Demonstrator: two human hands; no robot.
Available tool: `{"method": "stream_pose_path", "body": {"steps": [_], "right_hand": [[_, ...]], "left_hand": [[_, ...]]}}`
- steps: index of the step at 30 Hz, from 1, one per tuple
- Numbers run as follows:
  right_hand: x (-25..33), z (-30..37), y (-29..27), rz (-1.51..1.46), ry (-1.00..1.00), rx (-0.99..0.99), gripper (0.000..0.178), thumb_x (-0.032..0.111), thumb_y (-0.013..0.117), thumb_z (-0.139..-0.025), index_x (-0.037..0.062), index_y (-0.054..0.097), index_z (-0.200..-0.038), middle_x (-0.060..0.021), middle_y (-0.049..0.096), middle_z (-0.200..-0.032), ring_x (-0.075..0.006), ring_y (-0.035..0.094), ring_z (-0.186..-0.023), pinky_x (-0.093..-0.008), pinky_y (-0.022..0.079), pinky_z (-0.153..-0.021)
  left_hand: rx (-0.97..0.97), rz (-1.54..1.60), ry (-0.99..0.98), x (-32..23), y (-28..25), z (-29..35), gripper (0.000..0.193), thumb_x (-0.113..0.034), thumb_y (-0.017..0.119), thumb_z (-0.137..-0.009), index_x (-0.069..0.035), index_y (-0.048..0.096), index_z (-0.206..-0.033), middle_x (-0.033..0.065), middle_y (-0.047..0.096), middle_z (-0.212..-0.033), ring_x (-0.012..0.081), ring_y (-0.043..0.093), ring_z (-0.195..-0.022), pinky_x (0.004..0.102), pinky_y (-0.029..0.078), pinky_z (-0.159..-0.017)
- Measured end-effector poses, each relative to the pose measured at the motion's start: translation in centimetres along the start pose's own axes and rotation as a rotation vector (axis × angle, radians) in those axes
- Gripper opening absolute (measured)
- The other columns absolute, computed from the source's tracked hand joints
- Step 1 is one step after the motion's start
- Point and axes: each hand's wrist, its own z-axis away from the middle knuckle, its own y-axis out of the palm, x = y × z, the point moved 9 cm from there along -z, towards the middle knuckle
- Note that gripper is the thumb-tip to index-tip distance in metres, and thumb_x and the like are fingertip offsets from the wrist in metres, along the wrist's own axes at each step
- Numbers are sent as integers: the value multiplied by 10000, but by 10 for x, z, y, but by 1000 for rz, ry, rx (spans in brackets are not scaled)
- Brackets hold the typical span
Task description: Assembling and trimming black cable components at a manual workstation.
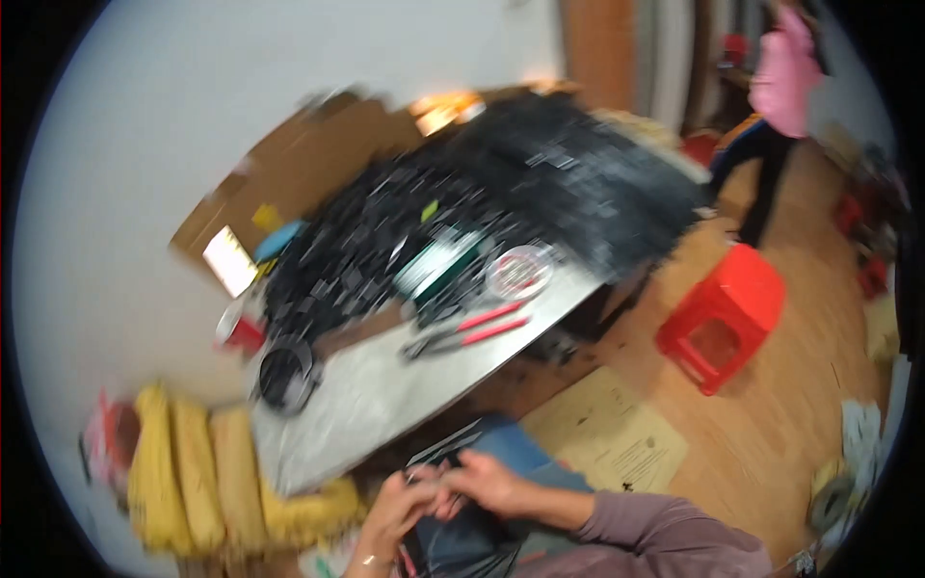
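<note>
My left hand (398,503) and my right hand (488,481) meet above my lap, in front of the table's near edge. Both have their fingers closed together around something small and dark, too blurred to name. Beyond them on the grey tabletop (361,395) lie pliers with red handles (491,326). Near these stand a round clear tub (520,274) of small pieces and a green and white box (440,264). A dark round container (287,376) sits at the table's left end.
Many small black pieces (347,231) are heaped across the table against a cardboard sheet (308,149). Yellow sacks (193,472) stand at the left. A red plastic stool (727,313) and a flattened sack (607,429) are on the floor at right. A person in pink (785,77) is farther back.
</note>
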Motion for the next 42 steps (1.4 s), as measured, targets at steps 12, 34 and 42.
{"method": "stream_pose_path", "body": {"steps": [12, 34, 42], "right_hand": [[-4, -5, 20, 14, 71, -45, 217, 177, 486, -982, 18, 497, -1129, -88, 623, -800, -210, 679, -694, -311, 578, -631], [7, -1, 24, 94, -1, -21, 245, 174, 490, -986, -29, 485, -1124, -118, 625, -835, -219, 672, -723, -326, 589, -665], [12, 1, 21, 52, -5, -62, 221, 196, 487, -989, -4, 481, -1081, -108, 623, -821, -218, 677, -709, -308, 579, -639]], "left_hand": [[-191, 354, 393, -41, -8, 4, 341, -210, 644, -905, 18, 550, -1140, 76, 607, -899, 172, 595, -814, 303, 498, -719], [-229, 466, 516, -57, 13, -10, 330, -188, 644, -909, 18, 550, -1149, 50, 570, -878, 150, 584, -811, 279, 508, -706], [-205, 344, 483, -53, 9, -4, 339, -190, 649, -904, 5, 567, -1170, 56, 610, -919, 165, 599, -857, 314, 505, -763]]}}
